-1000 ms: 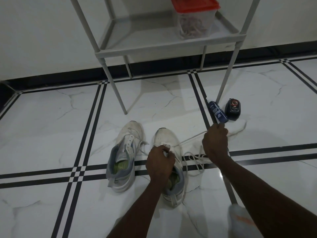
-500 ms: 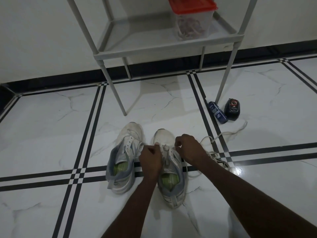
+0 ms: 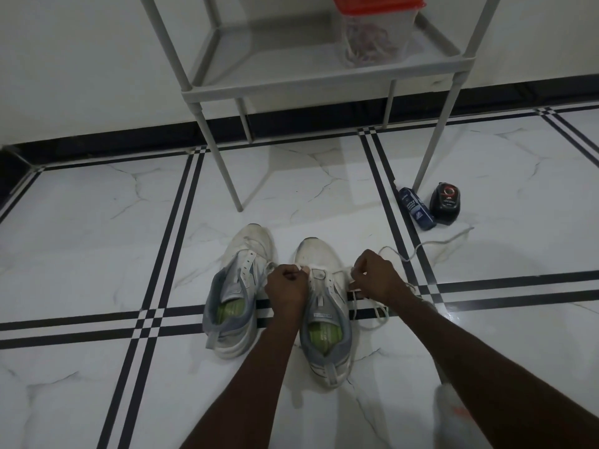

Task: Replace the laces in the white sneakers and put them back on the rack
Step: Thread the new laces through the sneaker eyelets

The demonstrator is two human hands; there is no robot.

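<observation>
Left hand [image 3: 287, 283] is curled tight w/ knuckles up, sitting on the left edge of the right-side sneaker [image 3: 325, 306] near its front eyelets; fingers look pinched on the lace end there, tho the lace itself is mostly hidden under the fist; right hand [image 3: 377, 277] is curled too, just off the same shoe's right edge, pinching the white lace [image 3: 431, 243]; from that hand the lace runs away up & to the right across the floor [image 3: 97, 238], ending near the two dark items, w/ more slack looped on the floor under & behind the wrist; both hands at approx the same height, the shoe's tongue between them; other sneaker [image 3: 238, 293] lies just left of the left hand, touching nothing held, toe pointing away, green insole visible, no lace clearly seen in its eyelets; both shoes on the white tiled floor, not on the rack [image 3: 319, 76]; rack stands beyond the hands, its front legs either side of the shoes' far end; clear box w/ red lid [image 3: 377, 30] sits on the rack shelf, above & beyond the right hand; blue bottle [image 3: 416, 207] lying flat & black tin [image 3: 445, 202] just beside it, beyond & right of the right hand, by the rack's right front leg
</observation>
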